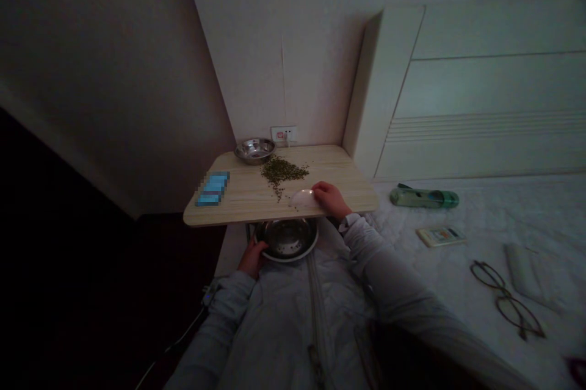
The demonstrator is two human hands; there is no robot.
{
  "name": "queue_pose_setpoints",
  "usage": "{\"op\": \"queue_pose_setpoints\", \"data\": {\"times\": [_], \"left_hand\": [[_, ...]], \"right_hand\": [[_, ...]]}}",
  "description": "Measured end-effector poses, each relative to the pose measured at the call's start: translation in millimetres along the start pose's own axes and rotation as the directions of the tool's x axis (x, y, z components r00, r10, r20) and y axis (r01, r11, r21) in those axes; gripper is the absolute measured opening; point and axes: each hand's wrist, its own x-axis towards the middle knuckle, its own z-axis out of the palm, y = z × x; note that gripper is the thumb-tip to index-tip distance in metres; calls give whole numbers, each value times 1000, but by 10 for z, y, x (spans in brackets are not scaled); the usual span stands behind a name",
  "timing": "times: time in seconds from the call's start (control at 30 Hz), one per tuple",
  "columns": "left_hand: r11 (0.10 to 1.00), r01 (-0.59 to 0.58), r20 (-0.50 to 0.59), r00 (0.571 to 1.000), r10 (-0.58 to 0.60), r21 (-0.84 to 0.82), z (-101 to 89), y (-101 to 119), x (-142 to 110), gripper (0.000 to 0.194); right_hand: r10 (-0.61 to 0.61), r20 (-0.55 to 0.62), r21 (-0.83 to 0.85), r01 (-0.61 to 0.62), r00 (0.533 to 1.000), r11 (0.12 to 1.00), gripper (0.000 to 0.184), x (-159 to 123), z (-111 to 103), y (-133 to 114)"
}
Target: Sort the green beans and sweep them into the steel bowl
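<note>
A loose pile of small green beans [282, 170] lies spread on the light wooden tabletop [238, 207], with a few strays trailing toward its front edge. My right hand [330, 198] is closed on a white, glossy, rounded piece [303, 198], held low over the board near those strays; its exact kind is unclear. Below the front edge, my left hand [253, 257] grips the rim of a shiny metal bowl [287, 237] in my lap. Several small specks show inside that bowl, and the tabletop hides its far rim.
Another metal bowl [255, 151] stands at the back left of the tabletop, and a phone [213, 188] with a lit screen lies at its left. On the bed are a green bottle [423, 197], a second phone [442, 236] and glasses [506, 298]. A wall socket [284, 134] sits behind.
</note>
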Motion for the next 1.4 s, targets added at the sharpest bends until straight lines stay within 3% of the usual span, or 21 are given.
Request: {"op": "queue_pose_setpoints", "data": {"times": [0.23, 0.73, 1.4], "left_hand": [[1000, 1, 12, 1000, -2, 7, 7, 7, -10, 39], [1000, -13, 23, 1000, 12, 27, 27, 32, -27, 33], [999, -3, 59, 998, 5, -35, -3, -6, 26, 37]], "right_hand": [[26, -10, 21, -25, 1000, 999, 17, -4, -1, -11], [-24, 127, -125, 40, 992, 991, 18, -15, -4, -12], [-29, 238, -72, 47, 971, 996, 15, 1, -6, 13]]}}
